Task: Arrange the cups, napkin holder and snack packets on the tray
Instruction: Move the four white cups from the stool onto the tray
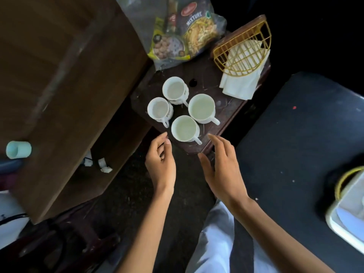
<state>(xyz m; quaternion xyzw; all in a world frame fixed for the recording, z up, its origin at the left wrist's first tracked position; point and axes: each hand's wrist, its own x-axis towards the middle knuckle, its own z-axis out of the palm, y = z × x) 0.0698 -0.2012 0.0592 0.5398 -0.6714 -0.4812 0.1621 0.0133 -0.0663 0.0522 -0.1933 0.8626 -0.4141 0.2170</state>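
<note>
Several white cups stand close together on the dark wooden tray [222, 107]; the nearest cup [185, 128] has its handle pointing toward me. At the tray's far right a yellow wire napkin holder [243, 50] lies tilted with white napkins [239, 86] spilling out. Snack packets in a clear bag [183, 34] rest at the tray's far end. My left hand [161, 164] hovers just left of the nearest cup, fingers loosely curled and holding nothing. My right hand [222, 168] is spread open by the tray's near corner, also holding nothing.
A brown wooden cabinet [65, 75] rises on the left, with a pale blue cup [18, 149] lying at its edge. A dark surface [295, 144] spreads to the right, with a white container with a yellow handle [348, 203] at its right edge. Dark floor lies below my hands.
</note>
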